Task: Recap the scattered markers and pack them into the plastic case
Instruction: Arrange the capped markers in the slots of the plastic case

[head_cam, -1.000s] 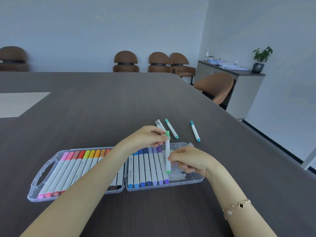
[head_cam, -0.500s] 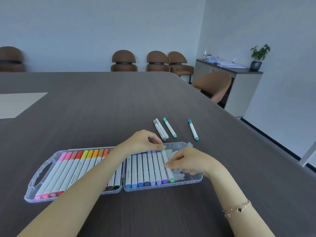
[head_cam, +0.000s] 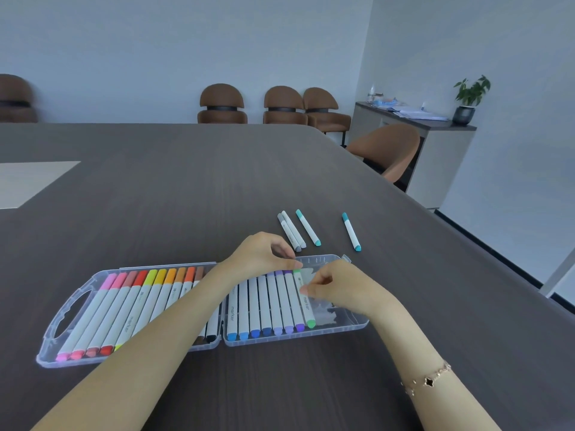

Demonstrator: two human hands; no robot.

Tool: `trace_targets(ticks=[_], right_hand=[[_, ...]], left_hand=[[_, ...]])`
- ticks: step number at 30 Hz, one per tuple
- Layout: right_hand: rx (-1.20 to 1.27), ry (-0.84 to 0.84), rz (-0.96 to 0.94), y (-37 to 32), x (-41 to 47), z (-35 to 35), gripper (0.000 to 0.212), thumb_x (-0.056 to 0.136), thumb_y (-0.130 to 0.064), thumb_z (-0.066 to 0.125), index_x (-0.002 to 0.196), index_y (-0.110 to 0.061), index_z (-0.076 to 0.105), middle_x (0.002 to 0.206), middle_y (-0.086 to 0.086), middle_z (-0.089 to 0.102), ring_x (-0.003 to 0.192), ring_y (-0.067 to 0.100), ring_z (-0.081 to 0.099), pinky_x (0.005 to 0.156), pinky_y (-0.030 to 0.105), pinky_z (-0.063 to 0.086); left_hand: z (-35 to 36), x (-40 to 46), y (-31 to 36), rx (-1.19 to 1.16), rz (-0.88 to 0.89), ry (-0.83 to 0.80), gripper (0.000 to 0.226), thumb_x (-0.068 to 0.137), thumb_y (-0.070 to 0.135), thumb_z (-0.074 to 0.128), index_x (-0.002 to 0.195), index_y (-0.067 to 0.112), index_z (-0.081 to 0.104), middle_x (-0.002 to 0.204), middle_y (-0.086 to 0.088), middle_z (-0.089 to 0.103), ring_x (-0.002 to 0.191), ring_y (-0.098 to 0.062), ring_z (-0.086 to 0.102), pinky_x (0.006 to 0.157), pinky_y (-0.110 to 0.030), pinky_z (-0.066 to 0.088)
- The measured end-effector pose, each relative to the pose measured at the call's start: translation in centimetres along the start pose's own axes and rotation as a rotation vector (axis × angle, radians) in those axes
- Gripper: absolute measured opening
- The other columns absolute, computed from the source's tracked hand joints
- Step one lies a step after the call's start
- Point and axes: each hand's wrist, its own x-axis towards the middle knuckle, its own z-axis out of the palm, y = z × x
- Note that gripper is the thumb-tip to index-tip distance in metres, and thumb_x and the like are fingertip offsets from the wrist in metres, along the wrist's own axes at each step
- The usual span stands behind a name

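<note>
The clear plastic case [head_cam: 348, 321] lies open flat on the dark table. Its left half holds pink-to-brown markers [head_cam: 130, 306]. Its right half holds blue and purple markers [head_cam: 267, 303], and a green marker [head_cam: 308, 311] lies next to the purple ones. My left hand [head_cam: 258, 253] pinches the green marker's far end. The fingertips of my right hand [head_cam: 339, 287] hold its barrel at the middle. Beyond the case lie two grey markers [head_cam: 291, 231] and two capped teal markers [head_cam: 308, 228], [head_cam: 351, 231].
The right part of the case's right half is bare plastic. Brown chairs [head_cam: 222, 104] stand along the far wall, and one chair [head_cam: 389, 150] is at the table's right edge. At the back right, a sideboard [head_cam: 435, 144] carries a potted plant [head_cam: 469, 94].
The green marker went from upright in both hands down into the case, and it now lies flat beside the purple markers. Both hands came down with it.
</note>
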Motion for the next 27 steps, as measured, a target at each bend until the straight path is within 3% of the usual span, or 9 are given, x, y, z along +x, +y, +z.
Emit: trace_targets(ticks=[3,5,11,13,16,19,21,23,27], right_hand=[[-0.038,-0.115,-0.023,0.1,-0.8,-1.1,0.023,0.087,-0.034,0.066,0.072,-0.015,0.068,0.061,-0.005,0.057,0.053,0.005,0.044,0.053,0.015,0.035],[-0.052,-0.165,-0.038,0.0,-1.0,-1.5,0.021,0.085,-0.032,0.069,0.068,-0.021,0.064,0.063,-0.011,0.058,0.057,0.003,0.048,0.057,0.014,0.038],[-0.036,-0.194,-0.04,-0.2,-0.9,-1.5,0.02,0.085,-0.029,0.07,0.068,-0.021,0.062,0.069,-0.007,0.06,0.064,0.004,0.051,0.06,0.015,0.04],[-0.027,-0.193,-0.02,-0.2,-0.7,-1.8,0.018,0.084,-0.03,0.07,0.071,-0.018,0.066,0.067,-0.006,0.059,0.059,0.005,0.049,0.056,0.015,0.04],[0.018,0.103,0.006,0.1,2.5,-3.0,0.022,0.084,-0.034,0.069,0.08,-0.012,0.072,0.071,0.006,0.062,0.053,0.008,0.047,0.048,0.015,0.04],[-0.054,0.403,0.066,0.1,8.0,-3.8,0.024,0.088,-0.027,0.064,0.083,-0.004,0.072,0.083,0.013,0.069,0.062,0.017,0.059,0.059,0.027,0.055],[-0.121,0.378,0.128,-0.3,10.5,-3.5,0.028,0.088,-0.03,0.063,0.084,-0.003,0.071,0.068,0.009,0.063,0.058,0.017,0.058,0.057,0.028,0.054],[-0.208,0.337,0.173,-0.8,11.9,-3.1,0.029,0.088,-0.032,0.063,0.078,-0.005,0.063,0.058,0.002,0.049,0.051,0.012,0.048,0.046,0.022,0.037],[-0.279,0.356,0.184,-1.6,13.1,-3.2,0.038,0.089,-0.02,0.062,0.063,-0.015,0.034,0.061,0.0,0.041,0.05,0.009,0.039,0.043,0.019,0.025]], left_hand=[[-0.3,0.3,0.4,-0.012,-0.041,-0.048,0.018,0.075,0.04,0.076,0.086,0.03,0.067,0.09,0.009,0.07,0.084,-0.006,0.065,0.065,-0.015,0.048],[-0.3,0.4,0.4,-0.014,-0.042,-0.066,0.016,0.076,0.04,0.075,0.084,0.03,0.067,0.091,0.007,0.07,0.084,-0.008,0.065,0.065,-0.015,0.048],[-0.2,0.4,0.2,-0.032,-0.048,-0.064,0.013,0.077,0.038,0.075,0.08,0.028,0.067,0.088,0.005,0.071,0.081,-0.009,0.066,0.062,-0.016,0.048],[-0.4,0.4,-0.2,-0.087,-0.046,-0.066,0.013,0.078,0.036,0.074,0.084,0.024,0.069,0.09,0.005,0.07,0.084,-0.009,0.065,0.072,-0.022,0.052],[-1.4,0.5,-0.9,-0.216,-0.068,0.034,0.016,0.084,0.033,0.068,0.093,0.02,0.07,0.1,0.006,0.069,0.096,-0.009,0.062,0.086,-0.027,0.048],[-2.7,1.1,-1.5,-0.187,-0.092,0.129,0.015,0.09,0.033,0.061,0.093,0.021,0.069,0.102,0.009,0.067,0.097,-0.005,0.058,0.087,-0.027,0.046],[-3.2,1.4,-1.7,-0.185,-0.118,0.144,0.017,0.093,0.032,0.055,0.093,0.021,0.068,0.096,0.01,0.066,0.083,0.0,0.055,0.072,-0.021,0.046],[-3.3,2.1,-1.9,-0.188,-0.141,0.163,0.019,0.095,0.031,0.052,0.095,0.02,0.067,0.094,0.01,0.066,0.073,0.001,0.052,0.059,-0.016,0.039],[-3.4,4.1,-1.8,-0.215,-0.178,0.243,0.017,0.095,0.025,0.053,0.104,0.017,0.065,0.1,0.004,0.065,0.079,-0.006,0.058,0.055,-0.013,0.04]])
